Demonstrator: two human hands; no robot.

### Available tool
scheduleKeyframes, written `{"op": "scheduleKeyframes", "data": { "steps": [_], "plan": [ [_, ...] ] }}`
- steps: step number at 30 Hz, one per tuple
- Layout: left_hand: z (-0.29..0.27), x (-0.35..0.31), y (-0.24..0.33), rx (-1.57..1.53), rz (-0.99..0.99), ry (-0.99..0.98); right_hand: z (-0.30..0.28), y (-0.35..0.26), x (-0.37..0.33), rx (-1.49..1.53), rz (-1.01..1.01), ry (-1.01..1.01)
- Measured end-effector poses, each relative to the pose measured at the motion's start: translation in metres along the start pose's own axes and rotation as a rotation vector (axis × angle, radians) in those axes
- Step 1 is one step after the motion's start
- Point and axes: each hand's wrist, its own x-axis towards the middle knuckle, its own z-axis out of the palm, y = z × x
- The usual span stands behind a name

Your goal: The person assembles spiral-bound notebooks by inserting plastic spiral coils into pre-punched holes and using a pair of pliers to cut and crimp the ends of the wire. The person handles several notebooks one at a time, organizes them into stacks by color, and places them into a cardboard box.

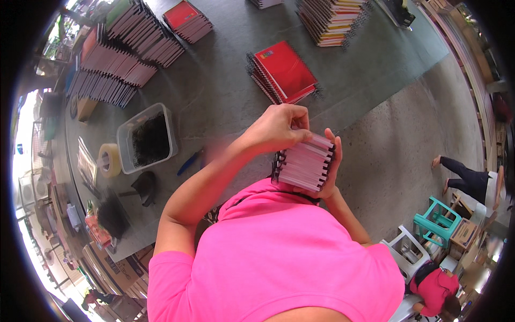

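A stack of small spiral notebooks (304, 167) is held against my front, page edges up and black coil bindings along its sides. My right hand (333, 163) wraps the stack from the right and beneath, fingertips showing past its far corner. Over the far end, my left hand (280, 129) is closed, thumb and bent fingers pinching the edge of a notebook there. Its fingertips are partly hidden. Just beyond my hands, a pile of red-covered spiral notebooks (285, 70) lies on the grey table (214, 80).
Notebook stacks (115, 67) stand far left, with a smaller red pile (186, 20) beside them and another stack (330, 21) far right. At left sit a clear bin (122, 145) of black pieces, a tape roll (109, 160) and a blue-handled tool (189, 162). Stools (435, 221) and people are at right.
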Motion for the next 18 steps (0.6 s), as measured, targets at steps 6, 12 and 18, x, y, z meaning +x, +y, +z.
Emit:
{"op": "scheduleKeyframes", "data": {
  "steps": [6,12,18],
  "plan": [
    [0.017,0.003,-0.004,0.023,0.142,0.067,0.004,0.003,-0.008,0.040,0.034,0.036],
    [0.022,0.008,0.003,0.111,0.061,0.042,0.003,0.021,-0.013,0.035,0.008,0.081],
    [0.007,0.000,-0.042,-0.644,0.164,-0.084,-0.015,0.025,-0.014,-0.384,-0.045,-0.006]
  ]
}}
